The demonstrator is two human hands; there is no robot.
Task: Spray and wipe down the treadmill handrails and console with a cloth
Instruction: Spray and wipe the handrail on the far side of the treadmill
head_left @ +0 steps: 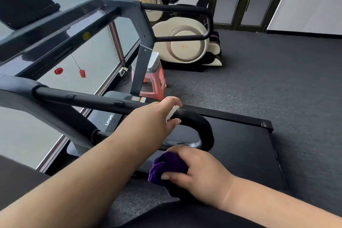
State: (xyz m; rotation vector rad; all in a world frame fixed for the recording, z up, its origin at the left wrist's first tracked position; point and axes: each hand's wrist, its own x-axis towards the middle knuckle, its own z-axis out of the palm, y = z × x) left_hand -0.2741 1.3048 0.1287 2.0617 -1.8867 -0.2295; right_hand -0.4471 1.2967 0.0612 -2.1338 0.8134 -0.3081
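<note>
- The dark grey carpet [259,72] is being covered at the lower middle by the treadmill deck, whose black belt [240,146] is being shown beneath the near handrail.
- The treadmill frame is being seen tilted across the left half, with the console [24,0] at the upper left and a grey upright [140,68] dropping to the base.
- A cream and brown massage chair [183,42] is being shown behind the far handrail [185,8], against the back wall.
- The near handrail [199,126], a black looped bar, is being seen curving round between the two hands; a wet sheen is showing on its lower run [190,144].
- A pink plastic stool [157,81] is being partly hidden behind the upright.
- The left hand [157,116] is being held over the upper bar of the near handrail, its fingers curled round a small white spray bottle [172,113], most of which is being hidden by the hand.
- The right hand [199,170] is being kept just below the handrail's lower run, its fingers and thumb closed round a bunched purple cloth [166,166].
- Two red safety-key tags [82,73] are being seen hanging on cords under the console.
</note>
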